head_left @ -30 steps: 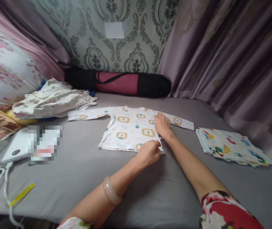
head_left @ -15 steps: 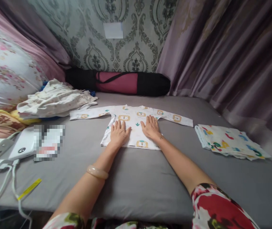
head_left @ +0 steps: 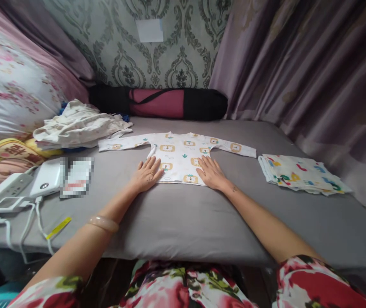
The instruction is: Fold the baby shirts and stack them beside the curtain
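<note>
A small white long-sleeved shirt (head_left: 179,156) printed with tan lion faces and green leaves lies flat on the grey bed sheet (head_left: 176,218), both sleeves stretched out sideways and its collar away from me. My left hand (head_left: 147,173), palm down with fingers extended, rests on the lower left side of the shirt. On the lower right side lies my right hand (head_left: 213,172), also flat with its fingers spread. Neither hand grips the cloth. To the right is a folded white cloth (head_left: 301,173) with colourful prints.
A crumpled pile of pale clothes (head_left: 80,124) lies back left, beside a yellow cushion (head_left: 16,154). A white power bank (head_left: 48,177), a power strip (head_left: 6,192) and cables are near left. Along the wall lies a black and maroon bag (head_left: 157,102).
My hands have slid apart from the shirt's middle to its two lower side edges. The camera view has shifted slightly, showing more of my lap.
</note>
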`<state>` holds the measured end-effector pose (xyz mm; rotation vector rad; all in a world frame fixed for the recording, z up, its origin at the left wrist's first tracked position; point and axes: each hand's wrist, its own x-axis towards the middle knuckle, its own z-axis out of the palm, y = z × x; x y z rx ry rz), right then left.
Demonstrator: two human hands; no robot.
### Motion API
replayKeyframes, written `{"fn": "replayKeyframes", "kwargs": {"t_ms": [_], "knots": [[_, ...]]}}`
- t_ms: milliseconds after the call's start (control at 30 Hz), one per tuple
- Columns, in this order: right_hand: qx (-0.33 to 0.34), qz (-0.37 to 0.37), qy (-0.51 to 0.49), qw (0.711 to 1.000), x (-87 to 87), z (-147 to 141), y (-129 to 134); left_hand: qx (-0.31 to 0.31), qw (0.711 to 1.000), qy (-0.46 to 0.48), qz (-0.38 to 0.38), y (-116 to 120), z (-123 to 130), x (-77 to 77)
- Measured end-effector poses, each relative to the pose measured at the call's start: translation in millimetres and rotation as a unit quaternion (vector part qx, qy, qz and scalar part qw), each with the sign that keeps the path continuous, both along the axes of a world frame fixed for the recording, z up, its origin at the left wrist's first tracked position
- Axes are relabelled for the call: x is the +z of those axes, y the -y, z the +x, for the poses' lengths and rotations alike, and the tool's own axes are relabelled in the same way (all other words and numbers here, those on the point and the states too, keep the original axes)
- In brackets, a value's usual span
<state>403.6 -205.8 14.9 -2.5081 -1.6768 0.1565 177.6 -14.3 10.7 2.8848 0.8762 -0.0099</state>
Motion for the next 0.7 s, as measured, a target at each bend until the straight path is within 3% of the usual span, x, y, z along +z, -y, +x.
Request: {"fn": "replayKeyframes", "kwargs": {"t_ms": [133, 233, 333, 433, 567, 700], "knots": [[0.022, -0.027, -0.009, 0.999, 3.7, -5, 31, -0.028, 0.999, -0.029, -0.027, -8, -18, 3.8], [0.041, -0.046, -0.017, 0.998, 16.6, -4, 45, -0.055, 0.997, -0.041, -0.024, -16, -25, 15.4], [0.043, -0.054, 0.004, 0.998, 37.7, -7, 29, -0.065, 0.997, -0.042, 0.008, -12, -5, 33.3], [0.008, -0.025, 0.036, 0.999, 49.2, -20, -16, -0.033, 0.999, 0.023, 0.027, 10, 38, 41.6], [-0.035, 0.051, 0.011, 0.998, 29.2, -47, -69, -0.035, 0.998, 0.056, 0.014, 41, 81, 21.0], [-0.056, 0.073, -0.008, 0.996, 1.7, -62, -75, -0.045, 0.996, 0.079, 0.025, 42, 73, -7.0]]}}
